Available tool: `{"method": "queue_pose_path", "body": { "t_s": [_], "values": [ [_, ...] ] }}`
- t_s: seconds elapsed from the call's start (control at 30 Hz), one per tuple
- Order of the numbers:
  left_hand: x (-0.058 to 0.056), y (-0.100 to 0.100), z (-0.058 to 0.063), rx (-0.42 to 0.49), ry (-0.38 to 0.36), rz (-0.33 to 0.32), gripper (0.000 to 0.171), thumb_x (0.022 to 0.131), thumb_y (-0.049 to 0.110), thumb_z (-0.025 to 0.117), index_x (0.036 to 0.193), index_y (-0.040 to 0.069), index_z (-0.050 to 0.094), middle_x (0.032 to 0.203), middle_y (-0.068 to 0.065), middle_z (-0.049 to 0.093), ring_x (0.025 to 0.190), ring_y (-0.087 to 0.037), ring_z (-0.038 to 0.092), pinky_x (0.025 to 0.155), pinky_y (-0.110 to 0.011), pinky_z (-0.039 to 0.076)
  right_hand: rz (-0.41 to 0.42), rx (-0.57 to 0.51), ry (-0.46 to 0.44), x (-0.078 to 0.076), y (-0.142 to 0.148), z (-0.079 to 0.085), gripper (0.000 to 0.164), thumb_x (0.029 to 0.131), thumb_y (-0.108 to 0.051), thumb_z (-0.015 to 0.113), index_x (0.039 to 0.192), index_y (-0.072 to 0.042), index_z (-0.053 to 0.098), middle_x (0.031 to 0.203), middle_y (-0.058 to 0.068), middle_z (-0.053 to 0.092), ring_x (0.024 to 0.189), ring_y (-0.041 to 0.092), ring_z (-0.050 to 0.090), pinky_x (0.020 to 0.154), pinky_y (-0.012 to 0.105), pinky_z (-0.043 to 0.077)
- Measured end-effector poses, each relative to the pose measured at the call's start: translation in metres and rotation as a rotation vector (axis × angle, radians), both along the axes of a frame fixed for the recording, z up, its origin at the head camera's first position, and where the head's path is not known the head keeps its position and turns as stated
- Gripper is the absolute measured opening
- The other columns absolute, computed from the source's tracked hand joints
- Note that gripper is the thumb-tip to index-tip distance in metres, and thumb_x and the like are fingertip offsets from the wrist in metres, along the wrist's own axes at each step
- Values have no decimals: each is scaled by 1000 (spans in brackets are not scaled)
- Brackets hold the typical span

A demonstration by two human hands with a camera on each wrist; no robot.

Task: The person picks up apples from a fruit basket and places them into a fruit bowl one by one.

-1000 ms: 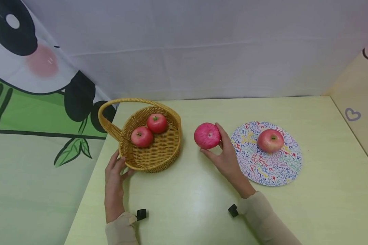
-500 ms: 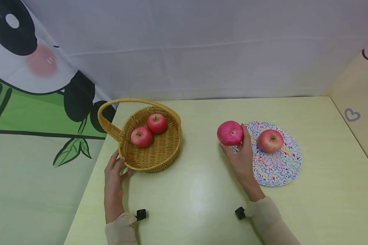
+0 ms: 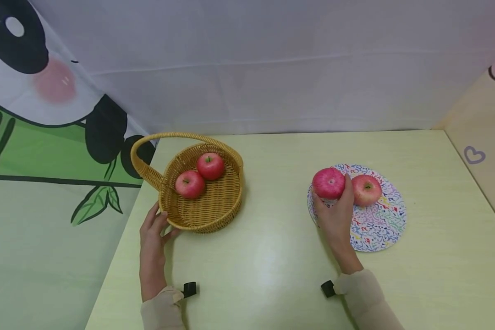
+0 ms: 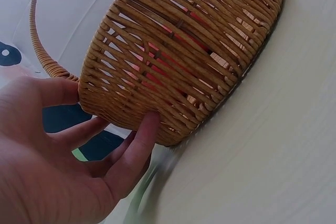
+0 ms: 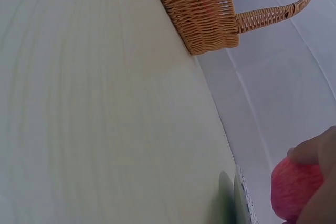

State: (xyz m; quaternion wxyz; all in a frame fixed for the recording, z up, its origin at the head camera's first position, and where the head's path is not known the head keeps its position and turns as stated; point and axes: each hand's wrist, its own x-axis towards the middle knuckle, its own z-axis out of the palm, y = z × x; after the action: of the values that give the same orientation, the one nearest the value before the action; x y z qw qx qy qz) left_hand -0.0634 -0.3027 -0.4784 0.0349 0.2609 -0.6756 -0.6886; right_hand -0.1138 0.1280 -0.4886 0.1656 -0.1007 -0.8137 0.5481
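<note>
My right hand (image 3: 335,220) holds a deep pink apple (image 3: 327,183) between thumb and fingers, over the left part of a round plate (image 3: 375,233) with a colourful squiggle pattern. A paler red apple (image 3: 367,190) sits on that plate, just right of the held one. My left hand (image 3: 151,250) touches the near left side of a wicker basket (image 3: 214,208); the left wrist view shows its fingertips (image 4: 151,119) against the woven outer wall. Inside the basket lie two red apples, one nearer (image 3: 190,184) and one farther back (image 3: 211,166).
The basket's tall handle (image 3: 185,134) arches over its back left side. A pale table (image 3: 264,256) spans between basket and plate. Behind it hangs a light grey cloth (image 3: 272,91); a cartoon-printed cloth (image 3: 45,151) covers the left side.
My right hand has carried the pink apple rightward from the table's middle to over the plate, beside the apple there. My left hand and the basket have stayed in place.
</note>
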Motion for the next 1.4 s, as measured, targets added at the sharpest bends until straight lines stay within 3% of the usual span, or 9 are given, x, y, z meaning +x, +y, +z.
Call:
{"method": "queue_pose_path", "body": {
  "t_s": [0.6,1.4],
  "values": [
    [1,-1,0,12,6,1,48,110,35,48,158,36,44,156,-3,47,126,-16,57,81,-21,62,9,67,-206,-3,-1,0,109,86,-10,82,167,-10,9,169,16,25,157,36,27,118,63,41],
    [0,-1,-1,18,15,3,48,110,34,49,158,36,45,153,-1,48,124,-14,56,81,-22,62,9,146,-217,-4,-3,-4,111,86,-14,85,167,-14,9,165,19,28,154,38,31,113,65,45]
  ]
}}
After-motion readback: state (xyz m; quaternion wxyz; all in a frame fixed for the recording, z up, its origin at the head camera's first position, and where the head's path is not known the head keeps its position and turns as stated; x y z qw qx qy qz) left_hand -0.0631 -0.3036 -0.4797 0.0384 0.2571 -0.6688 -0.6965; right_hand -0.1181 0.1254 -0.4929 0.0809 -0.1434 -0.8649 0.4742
